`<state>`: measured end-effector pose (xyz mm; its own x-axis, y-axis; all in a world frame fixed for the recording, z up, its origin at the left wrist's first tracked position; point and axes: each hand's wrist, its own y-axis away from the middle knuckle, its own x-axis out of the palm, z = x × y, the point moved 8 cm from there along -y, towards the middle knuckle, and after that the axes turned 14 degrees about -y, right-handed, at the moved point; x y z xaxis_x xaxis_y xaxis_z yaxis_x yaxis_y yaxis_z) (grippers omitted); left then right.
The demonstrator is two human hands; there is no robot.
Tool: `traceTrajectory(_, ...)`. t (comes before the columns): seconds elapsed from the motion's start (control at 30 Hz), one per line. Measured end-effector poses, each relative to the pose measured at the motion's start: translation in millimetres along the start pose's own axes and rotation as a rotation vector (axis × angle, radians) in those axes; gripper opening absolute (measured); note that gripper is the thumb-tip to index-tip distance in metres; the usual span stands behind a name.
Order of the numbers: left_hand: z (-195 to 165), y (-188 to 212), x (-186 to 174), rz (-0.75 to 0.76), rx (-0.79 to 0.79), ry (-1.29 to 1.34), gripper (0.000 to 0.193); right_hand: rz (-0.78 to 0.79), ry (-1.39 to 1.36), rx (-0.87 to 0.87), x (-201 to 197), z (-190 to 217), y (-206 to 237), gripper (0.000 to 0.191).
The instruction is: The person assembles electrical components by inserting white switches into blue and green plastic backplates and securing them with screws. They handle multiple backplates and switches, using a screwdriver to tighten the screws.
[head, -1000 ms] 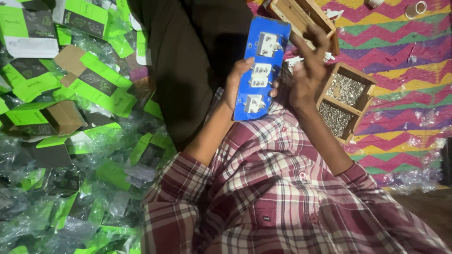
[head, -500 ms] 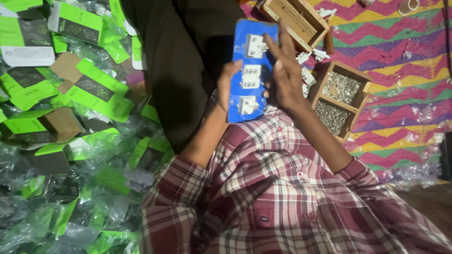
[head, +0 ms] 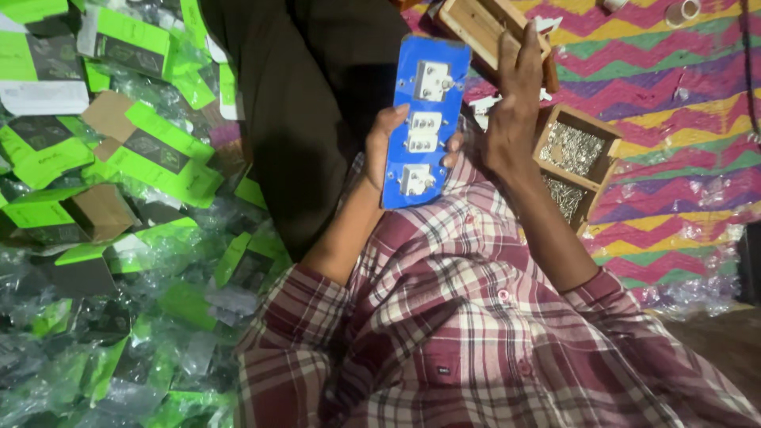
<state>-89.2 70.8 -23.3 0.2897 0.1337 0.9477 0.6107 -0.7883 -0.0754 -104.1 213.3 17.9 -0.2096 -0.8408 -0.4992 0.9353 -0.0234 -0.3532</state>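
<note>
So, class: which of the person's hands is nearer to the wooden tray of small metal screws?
The right. The right hand hovers just beside the wooden tray; the left hand grips the blue plate, farther off.

Screw tray (head: 572, 162) right — cartons (head: 119, 150) left.
</note>
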Motion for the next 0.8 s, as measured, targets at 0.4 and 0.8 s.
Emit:
traceTrajectory(0.4, -7.9, 2.2, 6.4, -0.017, 0.071, 0.004, 0.065, 0.038, 0.184, -0.221, 9.3, -0.2, 2.9, 0.064)
traceTrajectory(0.8, 0.0, 4.8, -9.4, -0.115, 0.055, -0.046, 0.065, 0.208, -0.196, -0.115, 21.7, 16.2, -0.8, 0.088)
